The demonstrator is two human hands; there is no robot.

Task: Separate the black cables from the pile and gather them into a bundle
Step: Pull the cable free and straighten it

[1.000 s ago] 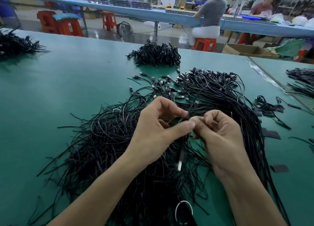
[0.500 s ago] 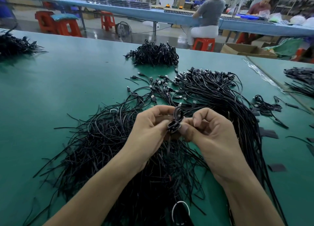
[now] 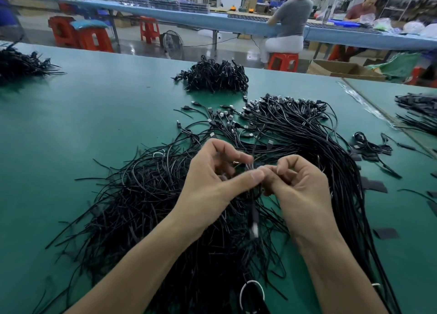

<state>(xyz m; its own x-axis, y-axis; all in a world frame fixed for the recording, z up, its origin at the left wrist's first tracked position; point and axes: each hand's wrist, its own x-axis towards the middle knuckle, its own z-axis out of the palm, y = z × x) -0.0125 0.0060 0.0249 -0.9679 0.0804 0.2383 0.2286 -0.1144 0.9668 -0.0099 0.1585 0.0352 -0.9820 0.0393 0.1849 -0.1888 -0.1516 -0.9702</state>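
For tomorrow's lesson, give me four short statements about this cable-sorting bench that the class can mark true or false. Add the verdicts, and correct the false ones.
1. The left hand and the right hand both pinch one black cable above the pile. True.
2. The table is red. False: it is green.
3. The black cable's free end hangs down between the two wrists. True.
4. The seated person in the background sits on a blue stool. False: the stool is red.
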